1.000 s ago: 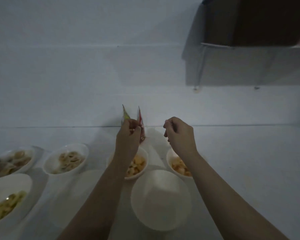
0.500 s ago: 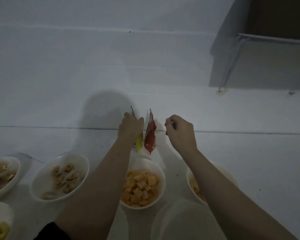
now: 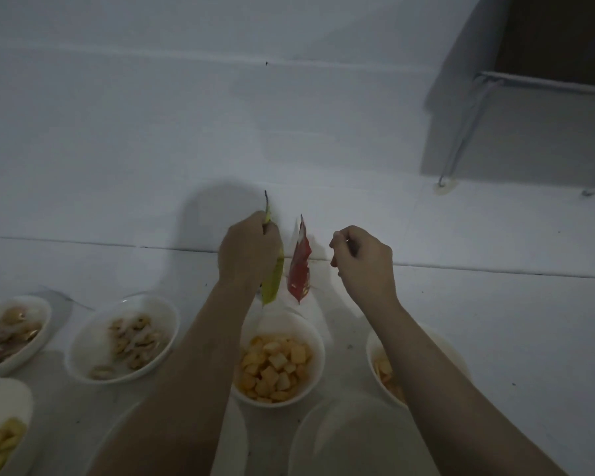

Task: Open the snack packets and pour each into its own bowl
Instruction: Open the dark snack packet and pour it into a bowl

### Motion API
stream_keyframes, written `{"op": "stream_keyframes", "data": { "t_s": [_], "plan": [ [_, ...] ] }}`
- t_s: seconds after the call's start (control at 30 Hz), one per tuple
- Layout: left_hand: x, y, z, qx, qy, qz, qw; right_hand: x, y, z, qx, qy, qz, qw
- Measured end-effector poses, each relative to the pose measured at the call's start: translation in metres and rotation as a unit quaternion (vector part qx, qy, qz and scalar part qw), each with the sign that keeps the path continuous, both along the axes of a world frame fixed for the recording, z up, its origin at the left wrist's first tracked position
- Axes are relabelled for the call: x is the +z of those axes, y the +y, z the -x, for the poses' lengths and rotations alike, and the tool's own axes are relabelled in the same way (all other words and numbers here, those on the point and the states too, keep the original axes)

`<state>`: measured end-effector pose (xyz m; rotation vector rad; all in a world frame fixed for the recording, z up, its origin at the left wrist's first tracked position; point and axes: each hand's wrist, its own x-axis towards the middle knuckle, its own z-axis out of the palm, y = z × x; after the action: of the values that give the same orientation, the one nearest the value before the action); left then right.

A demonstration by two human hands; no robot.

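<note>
My left hand (image 3: 249, 250) grips a green-yellow snack packet (image 3: 273, 281) that hangs upright above a white bowl (image 3: 318, 341) of yellow cube snacks. A red packet (image 3: 299, 269) hangs just to its right, between my hands; what holds it is hidden. My right hand (image 3: 361, 261) is curled, thumb and forefinger pinching a small shiny scrap (image 3: 347, 240). Under my right forearm sits a second bowl (image 3: 373, 348) with orange snacks, partly hidden.
On the left stand a bowl of pale rings (image 3: 83, 341), a bowl at the edge (image 3: 43, 312) and one with yellow sticks (image 3: 21, 400). An empty white bowl (image 3: 354, 438) is near the bottom. A dark box (image 3: 547, 46) sits upper right on the white surface.
The view has come closer and lower over the bowls. The green-yellow and red packets have spread apart, the red one now clear of my left hand. My right hand stays curled.
</note>
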<state>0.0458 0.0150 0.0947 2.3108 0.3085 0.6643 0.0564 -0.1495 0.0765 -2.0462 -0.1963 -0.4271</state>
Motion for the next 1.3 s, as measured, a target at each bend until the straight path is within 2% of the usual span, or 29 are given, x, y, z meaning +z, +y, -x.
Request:
{"op": "stream_keyframes", "data": {
  "t_s": [0.23,0.4,0.5,0.73,0.87,0.93,1.07,1.1,1.23,1.3],
  "plan": [
    [0.038,-0.055,0.08,-0.08,-0.104,0.096,0.987,0.032,-0.042,0.066,0.027,-0.02,-0.022,0.999],
    [0.049,-0.116,0.125,-0.187,-0.101,0.171,0.962,0.044,-0.097,0.122,0.022,0.0,-0.064,0.998],
    [0.047,-0.16,0.144,-0.235,-0.091,0.174,0.952,0.045,-0.138,0.151,0.003,0.026,-0.075,0.997],
    [0.001,-0.258,0.179,-0.316,0.032,0.202,0.927,0.019,-0.235,0.205,-0.012,0.141,-0.091,0.986],
    [-0.041,-0.297,0.195,-0.341,0.087,0.135,0.926,-0.013,-0.27,0.225,-0.017,0.212,-0.11,0.971],
    [-0.06,-0.309,0.205,-0.358,0.119,0.145,0.915,-0.028,-0.281,0.234,-0.016,0.238,-0.109,0.965],
    [-0.061,-0.317,0.212,-0.377,0.172,0.254,0.874,-0.034,-0.296,0.245,-0.014,0.248,-0.121,0.961],
    [-0.058,-0.317,0.211,-0.38,0.189,0.26,0.867,-0.034,-0.298,0.245,-0.012,0.25,-0.118,0.961],
    [-0.052,-0.318,0.205,-0.376,0.213,0.213,0.876,-0.032,-0.299,0.247,0.013,0.261,-0.103,0.96],
    [-0.054,-0.317,0.202,-0.389,0.232,0.239,0.859,-0.032,-0.3,0.248,0.023,0.26,-0.097,0.96]
  ]
}}
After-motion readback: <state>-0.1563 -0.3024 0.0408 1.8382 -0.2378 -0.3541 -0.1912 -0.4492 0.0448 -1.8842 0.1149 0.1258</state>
